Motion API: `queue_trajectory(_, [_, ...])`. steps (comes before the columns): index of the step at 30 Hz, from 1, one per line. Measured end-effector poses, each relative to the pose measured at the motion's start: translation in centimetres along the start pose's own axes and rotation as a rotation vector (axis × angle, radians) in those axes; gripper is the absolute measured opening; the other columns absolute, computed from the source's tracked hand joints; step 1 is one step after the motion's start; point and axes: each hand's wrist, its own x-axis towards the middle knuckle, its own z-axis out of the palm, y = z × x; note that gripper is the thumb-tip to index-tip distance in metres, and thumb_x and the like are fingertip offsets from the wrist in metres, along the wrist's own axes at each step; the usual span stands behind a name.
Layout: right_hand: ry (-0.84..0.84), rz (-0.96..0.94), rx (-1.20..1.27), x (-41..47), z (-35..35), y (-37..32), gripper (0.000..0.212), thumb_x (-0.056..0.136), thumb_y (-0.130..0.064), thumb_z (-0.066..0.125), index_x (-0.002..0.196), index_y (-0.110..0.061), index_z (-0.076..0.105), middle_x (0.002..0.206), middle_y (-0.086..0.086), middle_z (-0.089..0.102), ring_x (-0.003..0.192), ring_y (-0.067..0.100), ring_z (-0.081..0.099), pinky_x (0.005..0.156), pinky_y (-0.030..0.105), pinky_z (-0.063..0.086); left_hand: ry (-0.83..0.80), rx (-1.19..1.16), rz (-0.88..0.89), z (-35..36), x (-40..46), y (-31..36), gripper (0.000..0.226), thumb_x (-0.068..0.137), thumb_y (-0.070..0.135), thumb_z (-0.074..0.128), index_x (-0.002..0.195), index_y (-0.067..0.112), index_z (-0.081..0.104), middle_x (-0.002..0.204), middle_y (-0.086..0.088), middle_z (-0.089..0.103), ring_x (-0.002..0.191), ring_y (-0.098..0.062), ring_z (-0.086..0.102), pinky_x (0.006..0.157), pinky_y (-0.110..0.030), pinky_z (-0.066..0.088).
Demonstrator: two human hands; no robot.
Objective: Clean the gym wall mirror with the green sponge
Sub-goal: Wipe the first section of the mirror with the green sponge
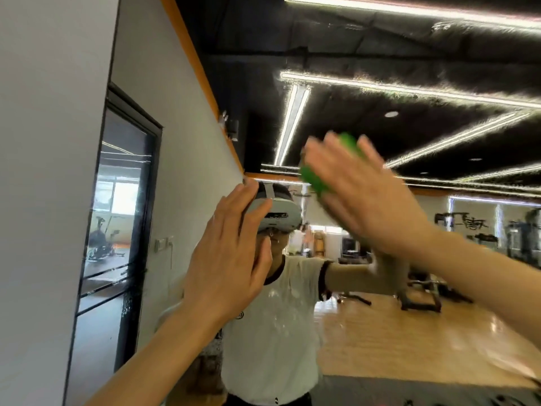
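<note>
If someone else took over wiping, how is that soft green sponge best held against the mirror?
Judging from the blurred frame, grip the green sponge across its back, coming from the room side: the right hand spreads over it, fingers straight, pressing it to the wall mirror. Its wiping face must stay free. The left hand rests flat nearby.

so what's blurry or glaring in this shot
Head view: the right hand and green sponge are motion-smeared against the mirror; the left hand is sharper; reflected ceiling light strips flare with fuzzy halos; wide-angle lens bends the wall edge.
</note>
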Motion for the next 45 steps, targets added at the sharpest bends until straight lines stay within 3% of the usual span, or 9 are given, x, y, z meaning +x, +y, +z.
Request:
queue_trajectory(4, [0.138,0.401,0.045,4.5,-0.5,0.0,0.057,0.106,-0.035,0.022,0.157,-0.01,0.026,0.165,0.012,0.025,0.154,0.028,0.014,0.125,0.047,-0.001,0.014,-0.009,0.001,0.1,0.0,0.1,0.051,0.099,0.03,0.044,0.147,0.012,0.038,0.159,-0.011,0.032,0.149,-0.025,0.027,0.123,-0.031,0.02])
queue_trajectory(11, [-0.046,-0.204,-0.038,-5.0,1.2,-6.4,0.059,0.105,-0.031,0.033,0.159,-0.016,0.017,0.167,0.005,0.016,0.156,0.022,0.006,0.126,0.044,-0.002,0.046,-0.196,-0.01,0.0,-0.1,-0.2,0.054,0.099,0.022,0.047,0.15,0.012,0.032,0.159,-0.007,0.027,0.148,-0.022,0.029,0.117,-0.043,0.035])
queue_trajectory(15, [0.058,0.148,0.028,4.2,-0.2,-1.3,0.056,0.104,-0.03,0.029,0.157,-0.012,0.026,0.164,0.01,0.025,0.153,0.028,0.017,0.124,0.047,0.001,0.018,-0.137,-0.05,-1.7,-1.2,-2.0,0.054,0.098,0.022,0.05,0.148,0.013,0.035,0.158,-0.006,0.029,0.148,-0.022,0.027,0.123,-0.036,0.024])
queue_trajectory(18, [0.131,0.37,0.079,7.1,-0.5,-1.4,0.057,0.106,-0.035,0.018,0.157,-0.01,0.028,0.165,0.01,0.026,0.154,0.027,0.014,0.124,0.046,-0.002,0.005,-0.07,-0.116,-3.5,-2.9,-4.5,0.051,0.097,0.029,0.046,0.145,0.014,0.038,0.157,-0.007,0.029,0.144,-0.026,0.031,0.115,-0.052,0.037])
queue_trajectory(26, [0.006,-0.26,0.002,-3.7,1.5,-8.9,0.044,0.112,-0.025,0.025,0.154,-0.016,0.031,0.163,0.005,0.026,0.154,0.021,0.013,0.127,0.044,0.0,-0.017,0.019,-0.155,-5.5,-6.3,-7.6,0.055,0.097,0.034,0.042,0.142,0.003,0.046,0.155,-0.012,0.031,0.138,-0.032,0.036,0.106,-0.049,0.039])
queue_trajectory(29, [0.071,-0.034,0.051,3.2,0.9,-5.4,0.054,0.102,-0.02,0.048,0.153,-0.012,0.031,0.161,0.011,0.032,0.15,0.027,0.02,0.124,0.048,0.002,-0.005,0.025,-0.14,-5.2,-6.4,-8.0,0.055,0.097,0.035,0.041,0.143,0.005,0.044,0.155,-0.013,0.031,0.138,-0.034,0.037,0.104,-0.049,0.041])
queue_trajectory(33, [0.168,0.334,0.112,9.5,-0.3,-4.5,0.054,0.106,-0.032,0.021,0.154,-0.01,0.035,0.162,0.01,0.032,0.153,0.029,0.019,0.123,0.045,-0.002,0.003,0.03,-0.138,-5.0,-6.4,-7.9,0.054,0.097,0.036,0.041,0.145,0.01,0.041,0.157,-0.011,0.031,0.141,-0.032,0.036,0.105,-0.047,0.039])
queue_trajectory(41, [-0.02,-0.277,-0.066,-2.9,2.1,-12.3,0.056,0.104,-0.027,0.033,0.157,-0.014,0.023,0.166,0.006,0.016,0.156,0.024,0.005,0.126,0.044,-0.004,-0.017,0.028,-0.115,-5.0,-6.7,-8.4,0.055,0.1,0.036,0.04,0.15,0.014,0.036,0.161,-0.01,0.029,0.148,-0.028,0.029,0.112,-0.047,0.037])
queue_trajectory(45, [0.073,0.074,-0.019,6.5,1.1,-7.7,0.055,0.105,-0.028,0.029,0.157,-0.011,0.026,0.164,0.009,0.02,0.154,0.026,0.008,0.124,0.043,-0.005,-0.003,0.027,-0.102,-4.9,-6.6,-8.6,0.055,0.099,0.036,0.041,0.149,0.013,0.036,0.16,-0.011,0.029,0.148,-0.029,0.03,0.111,-0.049,0.04])
